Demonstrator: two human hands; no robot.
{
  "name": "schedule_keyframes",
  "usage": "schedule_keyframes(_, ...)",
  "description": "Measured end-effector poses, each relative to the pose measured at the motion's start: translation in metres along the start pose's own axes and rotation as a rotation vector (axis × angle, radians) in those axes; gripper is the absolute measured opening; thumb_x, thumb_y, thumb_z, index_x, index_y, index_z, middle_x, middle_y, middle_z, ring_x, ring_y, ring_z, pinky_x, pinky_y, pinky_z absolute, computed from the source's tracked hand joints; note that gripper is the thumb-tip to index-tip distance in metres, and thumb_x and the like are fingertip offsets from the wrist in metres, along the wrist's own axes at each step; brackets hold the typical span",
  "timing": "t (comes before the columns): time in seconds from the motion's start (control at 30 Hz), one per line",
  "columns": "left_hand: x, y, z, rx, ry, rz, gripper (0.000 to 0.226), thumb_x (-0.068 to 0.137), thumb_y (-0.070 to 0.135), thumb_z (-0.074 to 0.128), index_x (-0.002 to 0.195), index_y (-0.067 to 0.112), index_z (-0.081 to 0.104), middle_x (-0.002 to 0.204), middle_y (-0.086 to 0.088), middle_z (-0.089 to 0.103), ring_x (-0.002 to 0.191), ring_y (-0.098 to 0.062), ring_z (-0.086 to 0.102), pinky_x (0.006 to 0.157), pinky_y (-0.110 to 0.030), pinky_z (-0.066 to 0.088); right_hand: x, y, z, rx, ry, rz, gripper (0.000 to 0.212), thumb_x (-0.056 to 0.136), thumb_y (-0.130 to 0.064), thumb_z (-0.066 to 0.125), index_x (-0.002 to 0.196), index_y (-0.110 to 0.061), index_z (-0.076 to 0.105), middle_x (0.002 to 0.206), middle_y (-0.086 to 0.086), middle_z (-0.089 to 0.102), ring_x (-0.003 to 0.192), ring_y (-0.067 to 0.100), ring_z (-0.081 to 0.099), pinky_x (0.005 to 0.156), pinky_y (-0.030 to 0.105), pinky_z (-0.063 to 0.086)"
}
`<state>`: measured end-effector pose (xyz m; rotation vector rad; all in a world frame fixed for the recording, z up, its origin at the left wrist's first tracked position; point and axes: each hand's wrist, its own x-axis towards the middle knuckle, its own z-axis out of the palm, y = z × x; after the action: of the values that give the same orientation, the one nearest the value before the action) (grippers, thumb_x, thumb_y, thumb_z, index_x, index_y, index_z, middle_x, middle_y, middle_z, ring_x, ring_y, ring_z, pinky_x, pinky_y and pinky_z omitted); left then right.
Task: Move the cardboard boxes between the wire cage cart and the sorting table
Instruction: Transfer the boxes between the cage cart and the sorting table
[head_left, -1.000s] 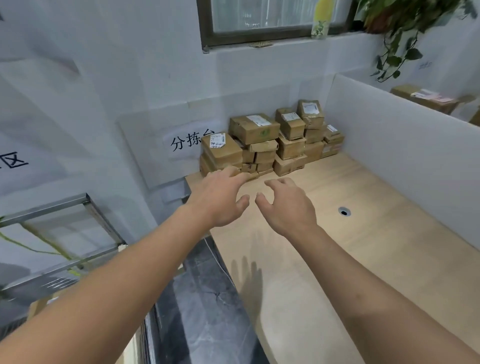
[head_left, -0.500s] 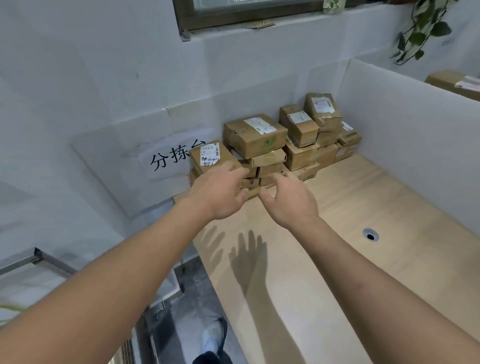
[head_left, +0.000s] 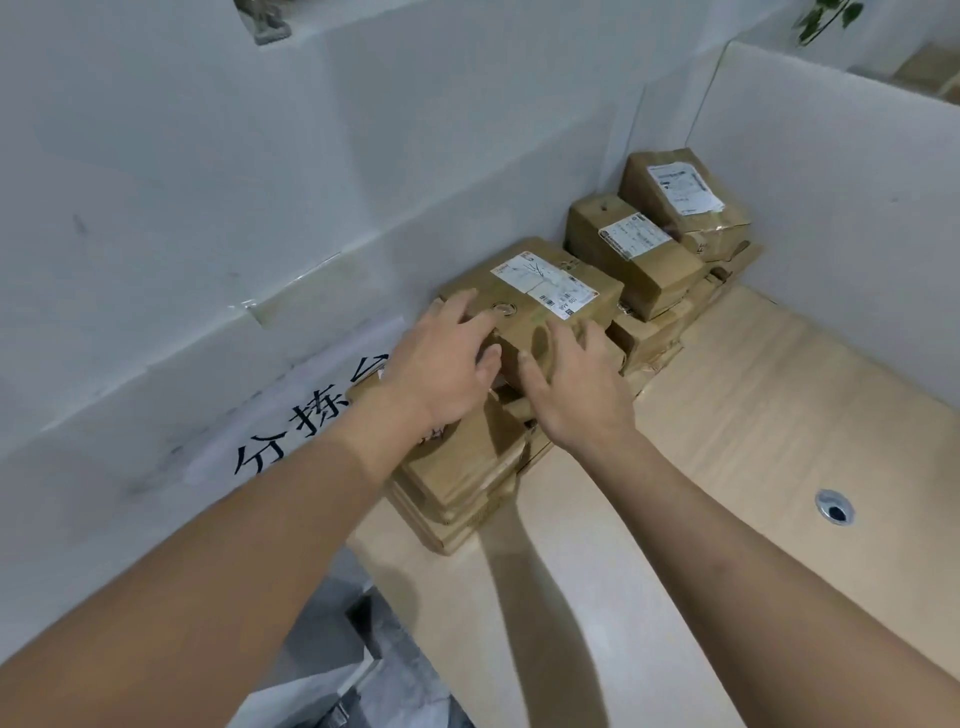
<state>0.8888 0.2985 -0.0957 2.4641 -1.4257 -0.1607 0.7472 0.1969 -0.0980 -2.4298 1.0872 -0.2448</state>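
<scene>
Several brown cardboard boxes are stacked in the far left corner of the wooden sorting table (head_left: 727, 426). Both my hands lie on the nearest top box (head_left: 550, 291), which bears a white shipping label. My left hand (head_left: 441, 364) has spread fingers on the box's top left and its thumb on the front face. My right hand (head_left: 576, 384) touches the front right side with its fingers spread. Neither hand has curled round the box. A flatter box (head_left: 467, 462) lies below my left wrist. The wire cage cart is out of view.
Two more labelled boxes (head_left: 639, 249) (head_left: 680, 187) top the stacks farther right along the wall. A white partition (head_left: 831, 208) borders the table's far side. A round cable hole (head_left: 835, 506) sits in the tabletop. Grey floor (head_left: 389, 675) shows at the table's left edge.
I have moved closer to the table corner. Both hands went forward from above the tabletop onto the labelled top box. The cart's metal frame has left the view.
</scene>
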Motion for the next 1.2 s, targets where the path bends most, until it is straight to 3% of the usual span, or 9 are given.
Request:
schedule_keyframes(0.17,0.053,-0.034,-0.001,0.029,-0.040,0.028,0.044,0.107,0.038,0.041,0.148,0.026,0.051,0.159,-0.008,0.039,0.139,-0.036,0.043,0.110,-0.048,0.044,0.038,-0.003,0.020,-0.095,-0.068,0.063,0.099,0.080,-0.077,0.067,0.158,-0.036,0.022,0.168,0.011,0.010,0.142,0.040,0.041,0.108,0.049,0.044)
schedule_keyframes(0.33,0.073,-0.043,0.007,0.034,-0.079,0.066,0.047,0.107,0.041,0.040,0.150,0.027,0.050,0.161,-0.007,0.038,0.137,-0.036,0.047,0.110,-0.047,0.044,0.048,0.013,0.021,-0.079,-0.115,-0.021,0.075,0.100,-0.046,0.062,0.160,-0.036,0.018,0.171,0.005,0.002,0.146,0.040,0.036,0.110,0.051,0.045)
schedule_keyframes(0.5,0.085,-0.045,0.019,-0.086,-0.181,0.164,0.060,0.102,0.054,0.031,0.156,0.029,0.043,0.166,-0.002,0.032,0.150,-0.026,0.035,0.118,-0.047,0.037,0.053,0.041,0.008,0.008,-0.214,-0.038,0.076,0.101,-0.023,0.061,0.163,-0.033,0.018,0.172,-0.001,-0.004,0.154,0.034,0.022,0.121,0.049,0.035)
schedule_keyframes(0.57,0.088,-0.043,0.026,-0.146,-0.196,0.186,0.053,0.108,0.047,0.034,0.158,0.030,0.040,0.168,-0.001,0.028,0.153,-0.022,0.028,0.122,-0.044,0.033,0.055,0.040,0.007,0.184,-0.198,-0.002,0.072,0.098,-0.025,0.061,0.161,-0.032,0.028,0.171,-0.004,0.003,0.155,0.026,0.017,0.123,0.037,0.027)
schedule_keyframes(0.63,0.088,-0.040,0.030,-0.193,-0.191,0.196,0.049,0.110,0.040,0.038,0.158,0.029,0.041,0.169,0.002,0.026,0.155,-0.020,0.026,0.123,-0.043,0.032,0.058,0.033,0.011,0.311,-0.091,0.073,0.058,0.100,-0.039,0.054,0.156,-0.028,0.040,0.168,-0.003,0.017,0.153,0.019,0.020,0.121,0.033,0.023)
schedule_keyframes(0.77,0.086,-0.031,0.029,-0.210,-0.175,0.202,0.048,0.110,0.036,0.042,0.156,0.026,0.044,0.168,0.003,0.029,0.154,-0.019,0.028,0.121,-0.047,0.035,0.064,0.023,0.025,0.275,0.135,0.144,0.052,0.108,-0.046,0.041,0.149,-0.016,0.050,0.157,0.005,0.039,0.144,0.026,0.039,0.117,0.048,0.038)
schedule_keyframes(0.9,0.079,-0.014,0.021,-0.172,-0.153,0.195,0.045,0.110,0.033,0.042,0.154,0.025,0.048,0.165,0.001,0.035,0.151,-0.021,0.033,0.120,-0.047,0.036,0.055,0.020,0.024,0.182,0.160,0.123,0.044,0.110,-0.034,0.042,0.149,-0.014,0.051,0.158,0.006,0.040,0.143,0.025,0.040,0.113,0.039,0.037)
schedule_keyframes(1.2,0.037,0.021,-0.009,-0.133,-0.127,0.154,0.046,0.109,0.035,0.044,0.154,0.028,0.046,0.166,0.002,0.031,0.152,-0.022,0.032,0.120,-0.045,0.035,0.004,0.011,-0.014,0.142,0.184,0.036,0.043,0.109,-0.029,0.047,0.149,-0.015,0.051,0.162,0.004,0.035,0.144,0.022,0.040,0.110,0.038,0.041)
